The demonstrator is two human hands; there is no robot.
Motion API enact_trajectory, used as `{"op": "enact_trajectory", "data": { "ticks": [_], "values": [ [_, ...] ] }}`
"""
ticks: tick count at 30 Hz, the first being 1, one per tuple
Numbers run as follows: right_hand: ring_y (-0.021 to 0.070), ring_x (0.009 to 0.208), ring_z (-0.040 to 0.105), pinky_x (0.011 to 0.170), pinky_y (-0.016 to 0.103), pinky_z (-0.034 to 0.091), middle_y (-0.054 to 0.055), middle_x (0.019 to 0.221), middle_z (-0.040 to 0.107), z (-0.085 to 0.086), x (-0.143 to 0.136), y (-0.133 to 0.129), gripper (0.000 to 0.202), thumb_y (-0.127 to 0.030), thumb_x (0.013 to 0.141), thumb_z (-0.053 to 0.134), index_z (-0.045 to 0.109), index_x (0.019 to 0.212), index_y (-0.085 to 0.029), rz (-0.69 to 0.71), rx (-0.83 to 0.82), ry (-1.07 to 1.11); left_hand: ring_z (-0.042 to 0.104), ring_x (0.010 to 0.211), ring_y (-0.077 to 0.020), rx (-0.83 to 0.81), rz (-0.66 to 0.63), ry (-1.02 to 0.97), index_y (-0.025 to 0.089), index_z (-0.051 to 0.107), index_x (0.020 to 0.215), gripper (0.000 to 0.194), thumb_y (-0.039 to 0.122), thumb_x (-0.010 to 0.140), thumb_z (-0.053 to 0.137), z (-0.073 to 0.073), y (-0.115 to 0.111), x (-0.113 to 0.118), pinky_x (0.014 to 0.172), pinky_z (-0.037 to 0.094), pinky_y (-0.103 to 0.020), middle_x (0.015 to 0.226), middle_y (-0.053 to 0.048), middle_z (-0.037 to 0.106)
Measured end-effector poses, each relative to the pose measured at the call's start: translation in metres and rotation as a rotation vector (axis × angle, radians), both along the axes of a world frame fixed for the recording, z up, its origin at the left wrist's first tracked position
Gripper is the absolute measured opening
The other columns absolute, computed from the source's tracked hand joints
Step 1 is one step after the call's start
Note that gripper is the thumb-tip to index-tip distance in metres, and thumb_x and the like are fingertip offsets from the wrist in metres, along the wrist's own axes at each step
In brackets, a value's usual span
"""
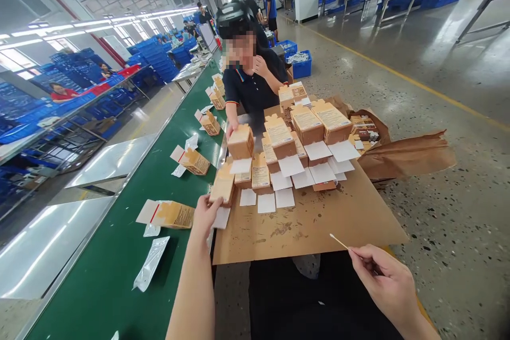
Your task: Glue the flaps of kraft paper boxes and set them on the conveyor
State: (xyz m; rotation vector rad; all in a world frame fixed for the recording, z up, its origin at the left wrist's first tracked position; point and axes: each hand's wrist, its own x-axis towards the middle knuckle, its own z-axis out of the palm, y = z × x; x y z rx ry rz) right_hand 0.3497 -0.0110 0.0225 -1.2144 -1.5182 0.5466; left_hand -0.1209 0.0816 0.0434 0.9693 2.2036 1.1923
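Note:
My left hand [207, 212] grips a tan printed box [222, 189] with an open white flap, at the left edge of a cardboard-topped table. In my right hand [380, 271], thumb and fingers pinch a thin cotton swab [338, 241], its white tip pointing up and left. Several similar boxes stand stacked on the table beyond my hands, white flaps hanging toward me. Across the table, a person's hand touches another box [240, 142] at the stack's left end.
A green conveyor belt [119, 255] runs along the left, carrying several open boxes and a clear plastic packet [151, 264]. A person in a dark shirt [255, 87] sits opposite. Brown paper [406, 156] sticks out at the right of the cardboard [338, 218].

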Motion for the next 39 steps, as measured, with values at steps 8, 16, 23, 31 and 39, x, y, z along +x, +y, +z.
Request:
{"op": "enact_trajectory", "data": {
  "ticks": [8,16,23,31,39],
  "values": [
    [0.0160,0.046,0.058,0.044,0.029,0.051,-0.003,0.061,0.068,0.009,0.008,0.004,0.021,-0.025,0.107,0.079,0.078,0.086,-0.029,0.033,0.034,-0.032,0.080,0.138,-0.0538,0.024,0.127,-0.566,0.024,0.079,0.137,0.104,0.060,0.045,0.113,-0.011,-0.149,0.003,0.118,0.068,-0.066,0.137,-0.020,0.088],
    [0.0165,0.051,0.060,0.051,0.030,0.052,-0.002,0.065,0.068,0.007,-0.013,0.000,0.028,-0.024,0.112,0.069,0.075,0.086,-0.028,0.090,-0.010,-0.095,0.084,0.133,-0.0508,0.051,-0.225,-0.628,0.019,0.085,0.131,0.084,0.057,0.062,0.115,-0.027,-0.127,0.135,0.117,0.069,-0.065,0.136,-0.022,0.089],
    [0.0141,0.062,0.057,0.063,0.027,0.048,-0.003,0.070,0.063,-0.032,-0.055,0.005,0.038,-0.011,0.114,0.054,0.067,0.081,-0.026,0.317,0.059,-0.337,0.085,0.135,-0.0430,0.113,-0.190,-0.469,0.022,0.076,0.144,0.092,0.065,0.070,0.111,-0.047,-0.096,0.167,0.117,0.069,-0.058,0.142,-0.021,0.087],
    [0.0162,0.068,0.056,0.067,0.030,0.041,-0.001,0.078,0.064,-0.056,-0.074,0.011,0.030,-0.008,0.109,0.063,0.061,0.084,-0.025,0.476,0.024,-0.560,0.083,0.140,-0.0411,0.117,-0.223,-0.433,0.021,0.072,0.142,0.086,0.063,0.077,0.109,-0.038,-0.100,0.163,0.121,0.067,-0.055,0.144,-0.020,0.087],
    [0.0130,0.062,0.052,0.064,0.026,0.041,-0.005,0.073,0.057,-0.040,-0.052,0.011,0.033,-0.006,0.107,0.060,0.060,0.080,-0.026,0.273,-0.009,-0.260,0.085,0.132,-0.0480,0.092,-0.230,-0.264,0.022,0.083,0.122,0.073,0.069,0.072,0.108,-0.051,-0.112,0.175,0.113,0.071,-0.061,0.129,-0.022,0.089]
  ]
}}
